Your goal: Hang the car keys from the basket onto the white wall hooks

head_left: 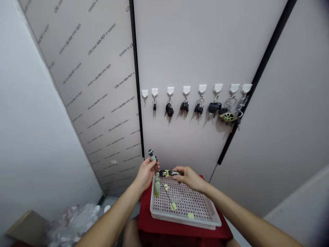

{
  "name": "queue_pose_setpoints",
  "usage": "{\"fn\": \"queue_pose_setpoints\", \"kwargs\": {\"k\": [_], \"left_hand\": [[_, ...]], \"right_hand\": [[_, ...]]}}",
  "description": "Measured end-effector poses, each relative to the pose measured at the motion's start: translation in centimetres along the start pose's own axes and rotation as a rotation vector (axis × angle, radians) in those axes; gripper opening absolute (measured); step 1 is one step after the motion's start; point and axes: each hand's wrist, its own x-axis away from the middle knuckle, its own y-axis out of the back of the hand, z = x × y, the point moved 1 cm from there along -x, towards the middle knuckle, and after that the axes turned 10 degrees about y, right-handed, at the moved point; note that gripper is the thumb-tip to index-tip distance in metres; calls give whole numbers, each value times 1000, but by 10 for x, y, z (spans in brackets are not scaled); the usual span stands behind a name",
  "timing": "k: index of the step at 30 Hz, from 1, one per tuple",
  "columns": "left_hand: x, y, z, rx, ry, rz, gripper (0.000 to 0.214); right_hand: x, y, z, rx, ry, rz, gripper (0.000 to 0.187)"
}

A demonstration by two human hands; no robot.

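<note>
White tray (180,220) on red surface (145,212), key-hung wall (180,51)

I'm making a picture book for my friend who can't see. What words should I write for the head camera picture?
The left hand holds up a small grey-and-black keychain, while the right hand reaches a black-and-yellow object above a white perforated tray on a red cloth. Keys hang from white hooks on the wall ahead.

The left hand (146,173) and right hand (189,178) are bare, on slim bare forearms (113,214).
</note>
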Motion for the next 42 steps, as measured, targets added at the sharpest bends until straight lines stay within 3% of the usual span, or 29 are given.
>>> {"fn": "queue_pose_setpoints", "kwargs": {"k": [3, 5, 8, 10, 12, 15, 19, 23, 29, 32, 36, 39, 42], "left_hand": [[-2, 2, -3, -79, 1, -30, 19], [-1, 0, -6, -255, -59, -95, 22], [3, -9, -12, -643, -373, -234, 27], [6, -17, -13, -847, -540, -172, 28], [6, -23, -10, -937, -502, 5, 19], [1, -28, -5, -843, -351, 142, 16], [-6, -32, -13, -599, -322, 75, 18], [-7, -41, -46, -403, -332, -36, 17], [-10, -40, -104, -329, -487, -188, 15], [-13, -34, -114, -284, -522, -242, 15], [-15, -28, -120, -221, -533, -270, 17], [-16, -25, -124, -223, -548, -273, 16], [-20, -21, -125, -267, -569, -270, 16]], "right_hand": [[-4, 19, 18, 101, 46, 2, 22], [-8, 27, 34, 218, 114, 6, 23], [-16, 30, 58, 447, 241, 17, 23], [-21, 28, 72, 553, 313, 55, 22], [-26, 26, 81, 605, 367, 95, 18], [-35, 27, 85, 611, 397, 49, 16], [-49, 32, 85, 455, 372, -149, 19], [-68, 34, 100, 161, 362, -360, 28], [-101, 35, 151, -413, 468, -572, 37], [-115, 29, 163, -495, 495, -577, 40], [-123, 11, 148, -347, 372, -562, 43], [-122, -3, 128, -338, 175, -414, 33], [-123, -7, 124, -364, 172, -355, 28]]}}
